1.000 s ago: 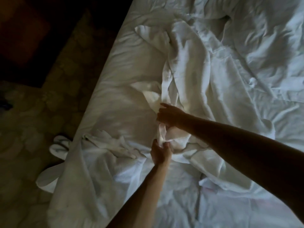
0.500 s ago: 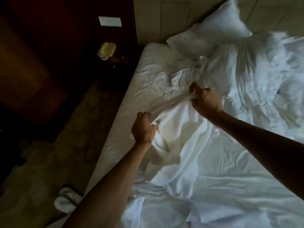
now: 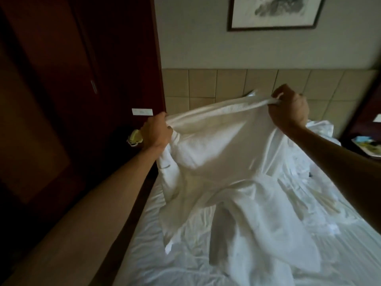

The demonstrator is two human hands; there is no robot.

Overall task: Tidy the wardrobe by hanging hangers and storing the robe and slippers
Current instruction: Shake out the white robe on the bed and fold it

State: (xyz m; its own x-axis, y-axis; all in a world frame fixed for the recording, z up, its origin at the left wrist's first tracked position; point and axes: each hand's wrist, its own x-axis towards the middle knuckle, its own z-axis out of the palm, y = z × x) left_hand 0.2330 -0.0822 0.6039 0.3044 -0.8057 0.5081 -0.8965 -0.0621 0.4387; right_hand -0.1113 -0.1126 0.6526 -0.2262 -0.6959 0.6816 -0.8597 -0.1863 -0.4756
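A white robe (image 3: 222, 149) hangs spread out in the air above the bed (image 3: 148, 254). My left hand (image 3: 157, 132) grips its collar edge on the left. My right hand (image 3: 288, 109) grips the collar on the right, higher up. The collar is stretched taut between both hands. The robe's lower part trails down and rests on the rumpled sheet. No slippers or hangers are in view.
A dark wooden panel (image 3: 61, 100) stands to the left of the bed. A tiled headboard (image 3: 216, 85) and a framed picture (image 3: 274, 11) are ahead. A yellowish object (image 3: 134, 137) lies on the dark bedside surface. A tray (image 3: 367, 147) sits at the right.
Both hands have lifted the robe off the bed and pulled apart, stretching the collar. The view has tilted up toward the headboard and wall.
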